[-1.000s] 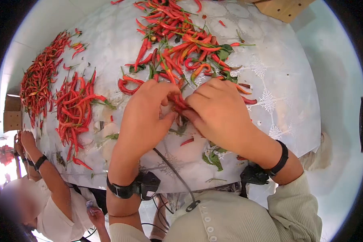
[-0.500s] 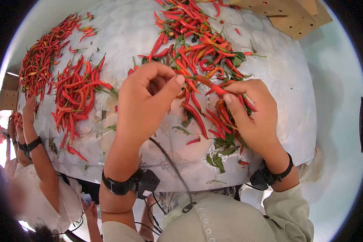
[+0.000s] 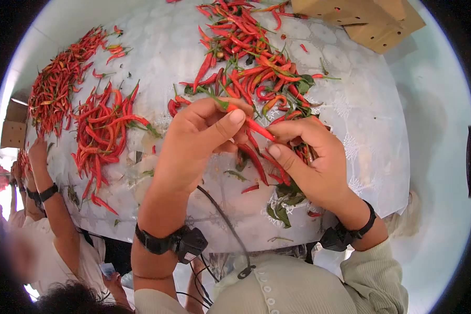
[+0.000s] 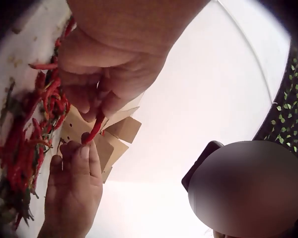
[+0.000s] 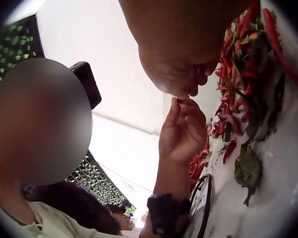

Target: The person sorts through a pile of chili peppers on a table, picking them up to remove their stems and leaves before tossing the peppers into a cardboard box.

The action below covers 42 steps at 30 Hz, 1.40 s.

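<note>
A red chili pepper (image 3: 259, 129) with a green stem stretches between the two hands in the head view. My left hand (image 3: 201, 131) pinches it near the stem end, thumb on top. At the pepper's tip, the thumb and forefinger of my right hand (image 3: 316, 159) pinch from the other side. The left wrist view shows the same pepper (image 4: 94, 130) running down from the left fingers to the right fingertips. Just beyond the hands lies a heap of red chili peppers (image 3: 267, 68) mixed with green leaves, and more peppers lie partly hidden beneath them.
A smaller pile of peppers (image 3: 102, 133) lies to the left, with a larger one (image 3: 57, 78) behind it. Loose leaves (image 3: 280, 213) lie near the front edge. A cardboard box (image 3: 374, 23) stands at the back right. Another person's arm (image 3: 57, 209) reaches in from the left.
Earlier the hands were close together low over the heap, then drew apart with a partly brown pepper between them. Now they are closer again, holding a red pepper with a green stem.
</note>
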### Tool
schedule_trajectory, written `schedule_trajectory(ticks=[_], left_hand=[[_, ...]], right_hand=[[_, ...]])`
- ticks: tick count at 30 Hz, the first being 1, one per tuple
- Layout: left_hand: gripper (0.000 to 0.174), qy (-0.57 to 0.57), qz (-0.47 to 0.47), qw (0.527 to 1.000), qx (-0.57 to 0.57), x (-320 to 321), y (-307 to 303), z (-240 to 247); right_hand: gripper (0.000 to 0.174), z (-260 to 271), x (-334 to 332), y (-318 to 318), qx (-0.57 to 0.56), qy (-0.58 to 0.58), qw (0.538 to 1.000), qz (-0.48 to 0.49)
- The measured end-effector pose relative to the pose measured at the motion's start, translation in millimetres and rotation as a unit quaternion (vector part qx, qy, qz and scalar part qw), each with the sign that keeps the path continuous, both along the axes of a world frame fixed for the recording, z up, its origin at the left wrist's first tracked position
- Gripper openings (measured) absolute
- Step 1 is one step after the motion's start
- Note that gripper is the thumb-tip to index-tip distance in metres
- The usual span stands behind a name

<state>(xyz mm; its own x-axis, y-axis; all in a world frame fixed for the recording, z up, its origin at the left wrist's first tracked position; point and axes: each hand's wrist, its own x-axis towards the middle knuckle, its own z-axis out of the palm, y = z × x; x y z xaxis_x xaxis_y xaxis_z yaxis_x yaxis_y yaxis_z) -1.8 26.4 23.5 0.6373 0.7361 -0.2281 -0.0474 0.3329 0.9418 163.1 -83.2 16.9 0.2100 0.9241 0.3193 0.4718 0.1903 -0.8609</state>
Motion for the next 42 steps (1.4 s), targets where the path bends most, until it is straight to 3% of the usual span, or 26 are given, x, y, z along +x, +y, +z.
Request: schedule_trajectory(ticks=[4,5,8,12,15,18,21,24,25,27,28,31,34,37,40,42], left_hand=[[0.025,0.011,-0.033,0.999,0.031,2,-2,1],[0.024,0.019,-0.019,0.999,0.036,4,-5,4],[0.021,0.003,-0.012,1.000,0.018,3,-5,0],[0.020,-0.034,-0.012,0.999,0.033,-1,-1,2],[0.019,-0.043,0.107,0.993,0.010,-15,14,1],[0.020,-0.194,0.276,0.941,-0.029,-41,43,-5],[0.028,-0.373,0.405,0.832,-0.064,-76,67,1],[0.037,-0.401,0.343,0.837,-0.142,-77,64,-4],[0.039,-0.384,0.256,0.876,-0.138,-76,70,-10],[0.039,-0.131,0.220,0.967,-0.005,-51,53,0],[0.039,0.002,0.195,0.979,0.063,-34,42,8],[0.032,0.167,0.143,0.939,0.264,-12,33,-16],[0.035,0.288,0.189,0.828,0.442,-8,26,-16],[0.038,0.362,0.178,0.770,0.494,-14,30,-19],[0.038,0.351,0.129,0.825,0.424,-9,28,-20],[0.037,0.309,0.108,0.830,0.452,-4,23,-24]], right_hand=[[0.016,4,6,-2,-0.001,-0.078,0.997,-0.002],[0.014,2,6,0,0.031,-0.081,0.996,-0.009],[0.010,8,8,-2,-0.018,-0.079,0.997,-0.006],[0.014,4,9,-1,0.032,-0.095,0.995,0.004],[0.015,2,16,-1,0.050,-0.136,0.989,-0.017],[0.015,2,30,-1,0.043,-0.169,0.983,-0.061],[0.017,-3,50,2,0.012,-0.126,0.986,-0.111],[0.020,-10,67,8,-0.006,-0.086,0.986,-0.140],[0.022,-13,71,10,-0.010,-0.075,0.986,-0.146],[0.025,-12,70,16,-0.011,-0.105,0.984,-0.142],[0.027,-11,69,21,-0.011,-0.120,0.983,-0.139],[0.032,-14,72,44,0.071,-0.241,0.962,-0.104],[0.037,-32,71,53,0.095,-0.266,0.957,-0.063],[0.034,-36,72,49,0.060,-0.254,0.965,-0.025],[0.029,-28,77,45,0.001,-0.237,0.971,-0.023],[0.024,-28,81,41,-0.028,-0.266,0.963,-0.030]])
